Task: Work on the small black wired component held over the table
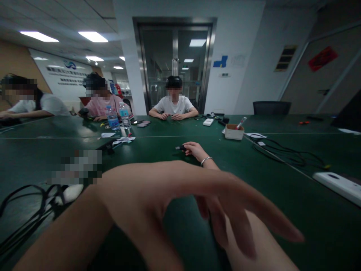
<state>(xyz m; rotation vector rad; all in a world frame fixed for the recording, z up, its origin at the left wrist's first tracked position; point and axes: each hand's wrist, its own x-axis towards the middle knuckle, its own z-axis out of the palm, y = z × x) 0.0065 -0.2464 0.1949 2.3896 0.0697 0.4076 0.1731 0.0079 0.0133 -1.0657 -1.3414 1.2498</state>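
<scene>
Your right hand (194, 149) grasped a small black USB stick (181, 148) near the centre of the frame, over the green surface (152, 148); your left hand (169, 188) (large and blurred up close) hung released, fingers apart, across the lower middle.

Green table (152, 150) shown. Small black stick with light tip (181, 148) pinched in right hand (195, 150), near centre; bracelet (206, 161) worn on that wrist. Left hand (169, 180) held large at 6 o'clock, fingers spread, right forearm partly covered by it. Two water bottles (113, 119) placed at 9 to 10 o'clock, small open box (234, 133) at 3. Black cables (293, 154) strewn at 3 to 4, white slab (342, 186) partly cut off at 4. White-shirted person (175, 105) seated at 12, both forearms rested on tabletop.
</scene>
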